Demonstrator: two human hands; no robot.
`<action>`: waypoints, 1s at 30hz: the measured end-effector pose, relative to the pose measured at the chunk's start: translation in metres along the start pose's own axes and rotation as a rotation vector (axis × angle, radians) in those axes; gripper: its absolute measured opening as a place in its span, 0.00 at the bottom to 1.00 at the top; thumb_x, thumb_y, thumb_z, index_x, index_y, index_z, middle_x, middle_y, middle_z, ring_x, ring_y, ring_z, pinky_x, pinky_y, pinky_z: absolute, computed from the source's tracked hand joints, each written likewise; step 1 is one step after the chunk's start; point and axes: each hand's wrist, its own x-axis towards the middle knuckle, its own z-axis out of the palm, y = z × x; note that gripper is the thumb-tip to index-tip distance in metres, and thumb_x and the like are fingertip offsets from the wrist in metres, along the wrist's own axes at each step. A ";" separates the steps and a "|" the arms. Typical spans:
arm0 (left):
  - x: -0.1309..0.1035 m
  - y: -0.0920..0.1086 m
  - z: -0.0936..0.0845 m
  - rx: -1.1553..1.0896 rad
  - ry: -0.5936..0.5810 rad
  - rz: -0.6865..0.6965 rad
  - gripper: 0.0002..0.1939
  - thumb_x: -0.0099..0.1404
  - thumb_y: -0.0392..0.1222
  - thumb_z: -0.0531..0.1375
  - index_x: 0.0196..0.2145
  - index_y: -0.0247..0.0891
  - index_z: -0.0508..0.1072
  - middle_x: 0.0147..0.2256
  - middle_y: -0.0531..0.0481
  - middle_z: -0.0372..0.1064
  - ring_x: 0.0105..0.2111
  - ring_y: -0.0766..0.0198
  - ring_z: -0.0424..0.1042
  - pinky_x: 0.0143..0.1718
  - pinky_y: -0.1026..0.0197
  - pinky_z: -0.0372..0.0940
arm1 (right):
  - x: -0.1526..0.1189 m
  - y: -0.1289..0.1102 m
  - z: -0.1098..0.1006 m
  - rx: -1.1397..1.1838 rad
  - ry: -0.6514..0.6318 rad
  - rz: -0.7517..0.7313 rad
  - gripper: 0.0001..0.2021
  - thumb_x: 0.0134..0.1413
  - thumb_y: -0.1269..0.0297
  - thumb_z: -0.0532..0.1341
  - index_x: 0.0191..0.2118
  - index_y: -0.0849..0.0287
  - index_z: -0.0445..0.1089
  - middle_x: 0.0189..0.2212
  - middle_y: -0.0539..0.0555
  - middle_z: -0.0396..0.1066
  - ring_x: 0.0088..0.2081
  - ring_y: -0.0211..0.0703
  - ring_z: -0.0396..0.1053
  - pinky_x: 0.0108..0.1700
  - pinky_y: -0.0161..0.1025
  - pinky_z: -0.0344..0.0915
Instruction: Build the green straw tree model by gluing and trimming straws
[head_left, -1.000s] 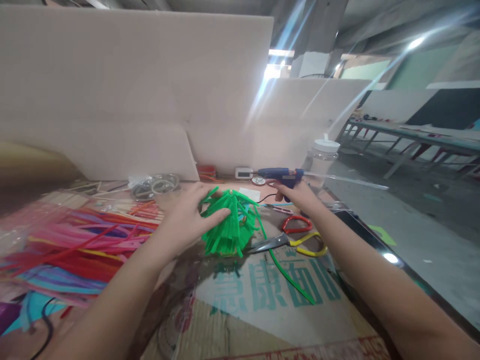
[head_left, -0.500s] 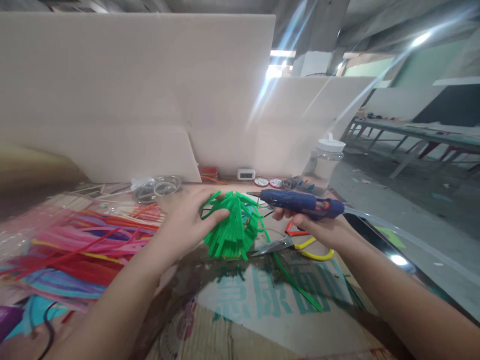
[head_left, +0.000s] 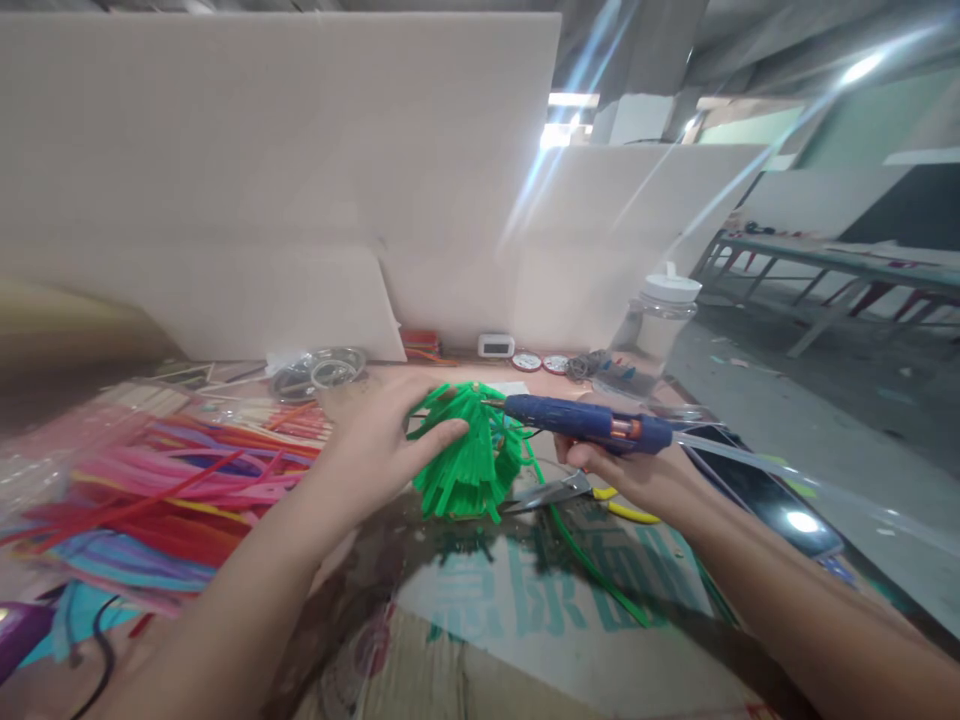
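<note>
My left hand [head_left: 390, 435] is closed round the left side of a green cone-shaped piece [head_left: 469, 460] built of pipe cleaners, thumb across its front. In my right hand [head_left: 607, 462] is a blue hot glue gun [head_left: 589, 424], pointing left, with a clear glue stick [head_left: 750, 462] trailing from its back end. The nozzle reaches the upper right of the green cone; whether it touches cannot be made out. Scissors [head_left: 555, 492] with yellow and red handles lie below the gun, partly hidden by my right hand. A loose green pipe cleaner [head_left: 592, 570] lies on the board.
Bundles of coloured pipe cleaners [head_left: 165, 490] cover the left side. Along the back stand a small white display [head_left: 496, 346], wire spools [head_left: 527, 361] and a clear lidded bottle [head_left: 664, 320]. White panels [head_left: 262, 180] rise behind. A phone [head_left: 765, 490] lies at right.
The glue gun has moved left and slightly down, bringing its nozzle to the green cone. My right hand now covers the scissors' red handle. My left hand keeps its hold.
</note>
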 end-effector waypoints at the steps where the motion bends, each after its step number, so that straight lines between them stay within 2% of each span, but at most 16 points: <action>1: 0.000 0.000 0.000 0.005 0.003 0.003 0.19 0.68 0.53 0.57 0.51 0.42 0.71 0.53 0.47 0.72 0.54 0.53 0.69 0.56 0.51 0.62 | 0.000 0.000 0.001 -0.003 0.008 0.003 0.29 0.52 0.32 0.56 0.26 0.57 0.66 0.22 0.50 0.65 0.25 0.40 0.62 0.27 0.38 0.57; 9: 0.001 -0.001 0.000 0.011 0.021 0.023 0.18 0.68 0.52 0.58 0.50 0.41 0.72 0.52 0.48 0.72 0.53 0.55 0.69 0.55 0.54 0.61 | -0.001 0.001 0.008 -0.050 0.048 0.054 0.31 0.50 0.28 0.53 0.25 0.56 0.63 0.21 0.49 0.63 0.24 0.40 0.61 0.27 0.38 0.57; 17: 0.001 -0.001 0.000 0.004 0.009 0.017 0.18 0.68 0.52 0.58 0.51 0.42 0.71 0.52 0.47 0.72 0.54 0.55 0.69 0.56 0.52 0.62 | 0.000 0.002 0.010 0.008 0.057 0.074 0.26 0.52 0.33 0.57 0.26 0.54 0.63 0.22 0.51 0.65 0.25 0.43 0.62 0.27 0.41 0.60; 23: 0.002 0.001 0.000 0.001 0.015 0.015 0.15 0.67 0.51 0.59 0.46 0.40 0.73 0.47 0.47 0.74 0.48 0.55 0.71 0.51 0.54 0.64 | 0.002 -0.002 0.010 -0.041 0.094 0.056 0.32 0.49 0.26 0.52 0.25 0.55 0.62 0.23 0.52 0.66 0.25 0.43 0.64 0.28 0.41 0.61; 30: -0.001 -0.001 0.002 -0.026 0.003 -0.001 0.14 0.68 0.51 0.58 0.47 0.42 0.72 0.46 0.49 0.74 0.47 0.57 0.71 0.48 0.56 0.64 | -0.001 0.004 0.011 -0.073 0.076 0.069 0.30 0.50 0.28 0.52 0.26 0.54 0.61 0.21 0.50 0.63 0.23 0.42 0.62 0.26 0.40 0.58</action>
